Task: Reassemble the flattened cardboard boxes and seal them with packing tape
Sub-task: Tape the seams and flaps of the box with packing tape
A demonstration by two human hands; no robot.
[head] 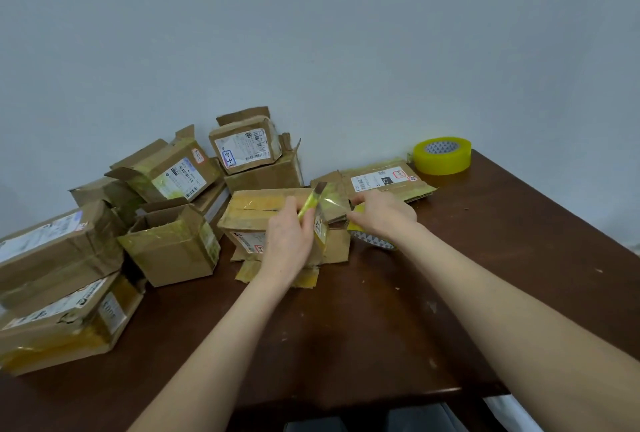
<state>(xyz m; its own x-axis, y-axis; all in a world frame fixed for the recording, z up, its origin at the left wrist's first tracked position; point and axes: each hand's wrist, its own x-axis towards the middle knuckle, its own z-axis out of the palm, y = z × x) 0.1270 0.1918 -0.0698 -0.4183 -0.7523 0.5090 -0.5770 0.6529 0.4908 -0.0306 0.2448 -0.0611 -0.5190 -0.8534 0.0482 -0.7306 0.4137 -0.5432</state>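
- While the left hand (289,237) is curled round a slim yellow-green utility knife (308,206), grey blade pointing up towards twelve o'clock, the right hand (384,213) just beside it at three o'clock grips a yellow roll of packing tape (374,241). A clear strip of tape (330,205) stretches between them, so a slipping blade could, I judge, nick the right fingers.
- The brown cardboard box (256,210) being sealed sits on the dark brown wooden table (381,310) at twelve o'clock from the person, with tape already over its top seam. I cannot tell whether either hand steadies it; if not, the pull of the cut may drag or tip it.
- Should the tension drop, the strip may fold onto itself, or the cut end may spring back onto the roll and be hard to pick up again.
- A slanted cut would likely tear ragged, leaving a tail that lifts off the box's side.
- A flattened brown cardboard box with a white label (381,179) lies close behind the right hand at one o'clock, and the loose sticky end could catch on it.
- The heap of taped brown boxes (166,172) at ten o'clock crowds the work, so a shove that way could topple it.
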